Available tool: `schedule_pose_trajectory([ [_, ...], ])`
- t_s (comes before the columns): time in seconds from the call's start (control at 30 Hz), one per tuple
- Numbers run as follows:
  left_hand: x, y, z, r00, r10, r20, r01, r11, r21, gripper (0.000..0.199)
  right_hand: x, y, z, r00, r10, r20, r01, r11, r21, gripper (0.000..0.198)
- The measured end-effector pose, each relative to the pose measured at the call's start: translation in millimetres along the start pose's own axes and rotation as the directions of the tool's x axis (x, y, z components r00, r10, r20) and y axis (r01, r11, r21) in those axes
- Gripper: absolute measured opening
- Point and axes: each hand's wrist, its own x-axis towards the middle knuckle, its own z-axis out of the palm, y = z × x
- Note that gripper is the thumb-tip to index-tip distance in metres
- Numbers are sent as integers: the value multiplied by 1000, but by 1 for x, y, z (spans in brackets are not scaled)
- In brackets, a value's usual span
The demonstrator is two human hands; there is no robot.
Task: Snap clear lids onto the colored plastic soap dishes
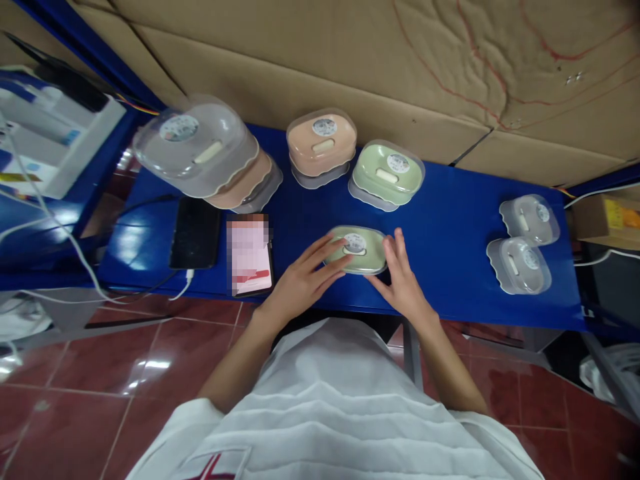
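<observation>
In the head view a small light-green plastic box with a clear lid lies on the blue table in front of me. A round sticker and a pale handle show on its lid. Fingers of my left hand stretch apart across the left part of the lid. At the box's right end is my right hand, fingers extended and the thumb near its front edge. Behind the box stands a green box on a grey one, and left of that a peach box on a grey one.
A taller stack of lidded boxes stands at the back left. Near it lie a dark device with a cable and a lit phone. Two small grey boxes sit at the right. Cardboard lines the table's back.
</observation>
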Motion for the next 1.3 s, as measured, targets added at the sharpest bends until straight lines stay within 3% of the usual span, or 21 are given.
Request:
schedule_pose_trajectory([
  [0.2, -2, -2, 6, 999, 29, -25, -28, 999, 39, 48, 1, 1, -1, 999, -34, 20, 34, 999, -7, 85],
  [0.33, -1, -4, 7, 996, 1, -89, 2, 999, 36, 50, 6, 3, -10, 997, -75, 35, 75, 997, -2, 86],
  [0.67, -5, -7, 10, 994, -46, -95, 53, 996, 72, 54, 18, 6, -13, 989, -120, 89, 121, 993, -6, 80],
  [0.93, -14, -6, 21, 988, -72, -135, 86, 991, 99, 50, 15, 10, -10, 988, -96, 123, 103, 993, -53, 81],
  [1.3, -14, -7, 20, 984, -65, -165, 88, 986, 139, 38, 19, 12, -5, 982, -126, 138, 145, 981, -132, 80],
])
